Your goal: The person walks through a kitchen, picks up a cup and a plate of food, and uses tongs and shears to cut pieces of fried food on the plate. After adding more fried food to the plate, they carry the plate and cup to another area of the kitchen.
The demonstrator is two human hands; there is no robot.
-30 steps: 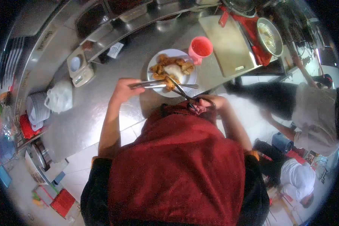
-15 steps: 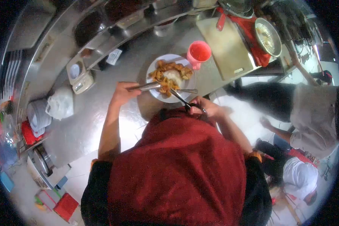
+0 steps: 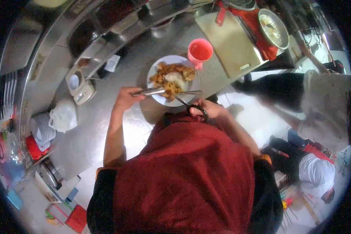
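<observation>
A white plate (image 3: pixel 153 71) of fried golden-brown pieces around a white mound sits on the steel counter (image 3: pixel 97 121) just ahead of me. My left hand (image 3: pixel 124 98) grips metal tongs (image 3: pixel 154 91) whose tips reach the food at the plate's near side. Black-handled scissors (image 3: pixel 185 103) are in my right hand (image 3: pixel 206 110), their blades pointing up-left at the same food. My red apron fills the lower view.
A pink cup (image 3: pixel 200 50) stands right of the plate, beside a pale cutting board (image 3: pixel 228 41). A metal bowl (image 3: pixel 273 27) rests on a red cloth. A small scale (image 3: pixel 78 84) and a white bag (image 3: pixel 63 116) lie left. Other people work at the right.
The view has shifted slightly; the plate and cup sit a little more left and higher. My right hand with the scissors has moved up closer to the plate; the tongs stay on the food.
</observation>
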